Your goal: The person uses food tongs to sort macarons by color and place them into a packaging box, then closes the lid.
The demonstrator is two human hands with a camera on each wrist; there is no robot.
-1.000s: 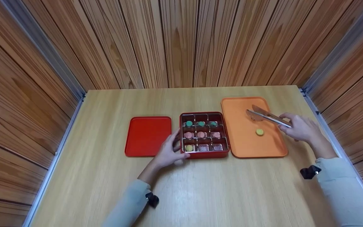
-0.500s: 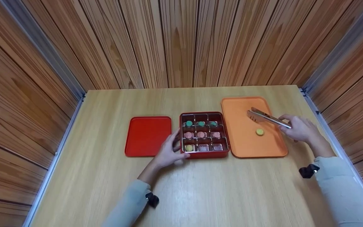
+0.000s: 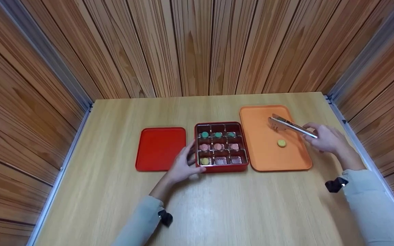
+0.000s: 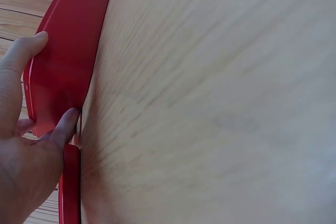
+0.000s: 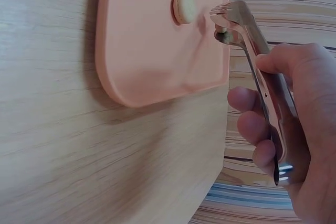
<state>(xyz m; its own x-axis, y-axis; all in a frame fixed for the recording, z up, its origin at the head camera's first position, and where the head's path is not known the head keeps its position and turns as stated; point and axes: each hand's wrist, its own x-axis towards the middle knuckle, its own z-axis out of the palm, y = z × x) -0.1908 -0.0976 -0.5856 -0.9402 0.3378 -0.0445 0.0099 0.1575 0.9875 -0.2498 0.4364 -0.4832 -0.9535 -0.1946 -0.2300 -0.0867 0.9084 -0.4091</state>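
A red box (image 3: 221, 168) with nine compartments sits mid-table, holding green, pink and one yellow round sweet, with two front cells showing only liners. My left hand (image 3: 183, 165) holds the box's front left corner (image 4: 58, 114), fingers curled against its wall. To the right, an orange tray (image 3: 262, 153) carries a single yellow sweet (image 3: 281, 143) (image 5: 184, 8). My right hand (image 3: 325, 138) grips metal tongs (image 3: 287, 125) (image 5: 252, 45), whose tips hover over the tray just beyond the yellow sweet.
A red lid (image 3: 160, 147) lies flat left of the box. Wooden slatted walls enclose the table (image 3: 217, 212) on three sides, with metal rails along its left and right edges.
The tongs' tips have closed together and shifted slightly above the tray. The left hand and the box have stayed put.
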